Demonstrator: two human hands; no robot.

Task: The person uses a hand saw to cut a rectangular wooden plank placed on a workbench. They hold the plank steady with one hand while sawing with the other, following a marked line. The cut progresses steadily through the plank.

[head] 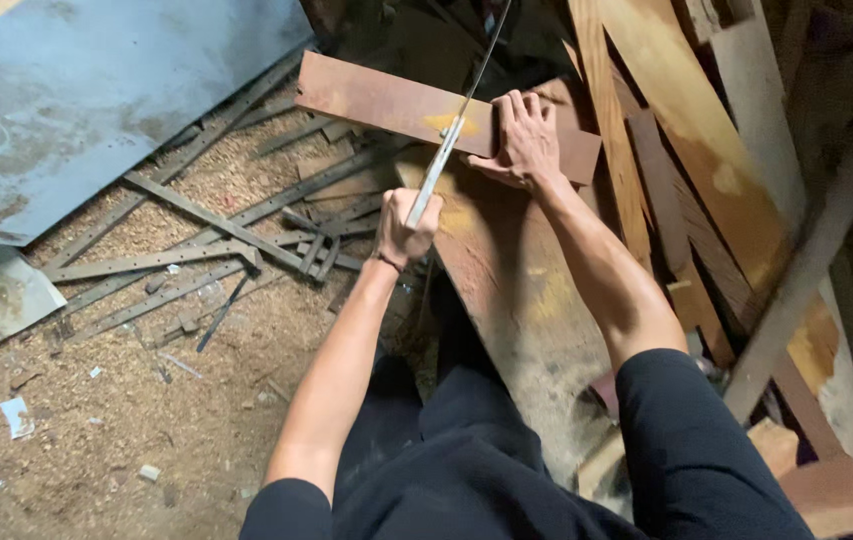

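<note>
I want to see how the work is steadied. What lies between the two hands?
In the head view, the saw blade crosses the rusty metal bar between the left hand and right hand.

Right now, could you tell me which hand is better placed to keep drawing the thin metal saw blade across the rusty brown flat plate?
The left hand: it grips the thin metal saw blade, while the right hand lies flat on the rusty brown flat plate.
</note>
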